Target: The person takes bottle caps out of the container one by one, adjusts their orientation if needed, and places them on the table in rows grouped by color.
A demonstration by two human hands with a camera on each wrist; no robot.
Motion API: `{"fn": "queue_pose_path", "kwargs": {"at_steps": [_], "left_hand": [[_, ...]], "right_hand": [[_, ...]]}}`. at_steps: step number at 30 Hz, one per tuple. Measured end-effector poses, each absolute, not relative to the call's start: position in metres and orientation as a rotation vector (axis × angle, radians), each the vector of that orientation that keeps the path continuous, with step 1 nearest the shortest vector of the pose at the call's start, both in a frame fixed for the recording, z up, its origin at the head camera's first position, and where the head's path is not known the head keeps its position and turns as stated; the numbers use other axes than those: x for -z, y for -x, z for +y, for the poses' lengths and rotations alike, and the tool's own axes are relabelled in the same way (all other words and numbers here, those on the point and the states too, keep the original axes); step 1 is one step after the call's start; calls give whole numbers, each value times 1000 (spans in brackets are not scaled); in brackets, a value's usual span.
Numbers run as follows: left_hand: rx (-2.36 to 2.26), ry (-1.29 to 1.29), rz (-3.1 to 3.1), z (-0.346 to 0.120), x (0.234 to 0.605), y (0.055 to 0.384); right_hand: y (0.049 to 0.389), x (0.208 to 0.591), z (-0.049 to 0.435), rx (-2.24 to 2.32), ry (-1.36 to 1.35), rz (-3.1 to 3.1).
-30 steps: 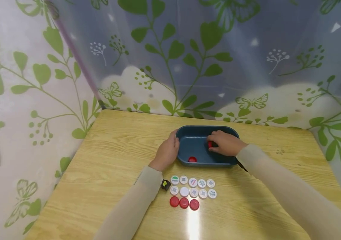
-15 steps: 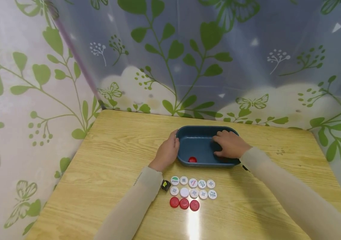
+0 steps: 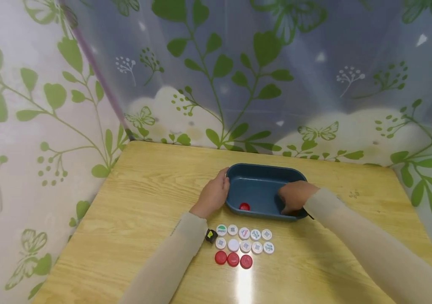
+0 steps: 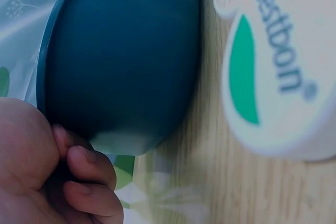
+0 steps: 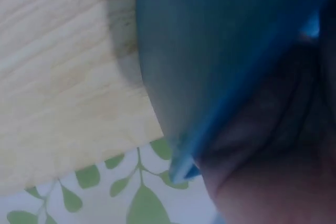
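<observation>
A dark blue oblong plastic basin point(image 3: 255, 191) stands on the wooden table. At its left end my left hand point(image 3: 212, 195) holds the rim; the left wrist view shows curled fingers point(image 4: 92, 163) against the basin's end. My right hand point(image 3: 295, 196) reaches down inside the right end, its fingertips out of sight, so what they hold is hidden. One red bottle cap point(image 3: 244, 206) lies in the basin near the front wall. In front of the basin, white bottle caps point(image 3: 245, 246) form two rows, with a row of three red caps point(image 3: 233, 259) nearest me.
The wooden table point(image 3: 155, 181) extends on both sides of the basin. Behind it and on the left hang leaf-patterned curtains point(image 3: 216, 105). A small black device point(image 3: 211, 235) on my left wrist sits close beside the leftmost white caps.
My right hand, earlier pinching a red cap inside the basin, has moved right and deeper; that cap is no longer visible. The basin has shifted slightly right and towards me.
</observation>
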State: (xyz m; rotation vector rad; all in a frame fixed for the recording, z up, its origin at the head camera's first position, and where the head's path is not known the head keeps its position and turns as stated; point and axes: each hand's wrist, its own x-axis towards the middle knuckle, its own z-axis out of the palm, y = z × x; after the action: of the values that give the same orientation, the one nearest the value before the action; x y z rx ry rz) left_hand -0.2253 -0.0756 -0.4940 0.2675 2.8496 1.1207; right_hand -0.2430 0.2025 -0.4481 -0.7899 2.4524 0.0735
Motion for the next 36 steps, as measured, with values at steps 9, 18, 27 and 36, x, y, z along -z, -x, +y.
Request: {"fn": "queue_pose_path", "kwargs": {"at_steps": [9, 18, 27, 36], "left_hand": [[-1106, -273, 2862, -73, 497, 223], [-1125, -266, 2843, -70, 499, 222], [-1094, -291, 2852, -68, 501, 222], [-1163, -263, 2884, -69, 501, 224]], "right_hand": [[239, 447, 203, 141, 785, 2316], [250, 463, 201, 480, 1139, 2501], [250, 468, 212, 328, 1113, 2578], [262, 468, 198, 291, 1114, 2579]]}}
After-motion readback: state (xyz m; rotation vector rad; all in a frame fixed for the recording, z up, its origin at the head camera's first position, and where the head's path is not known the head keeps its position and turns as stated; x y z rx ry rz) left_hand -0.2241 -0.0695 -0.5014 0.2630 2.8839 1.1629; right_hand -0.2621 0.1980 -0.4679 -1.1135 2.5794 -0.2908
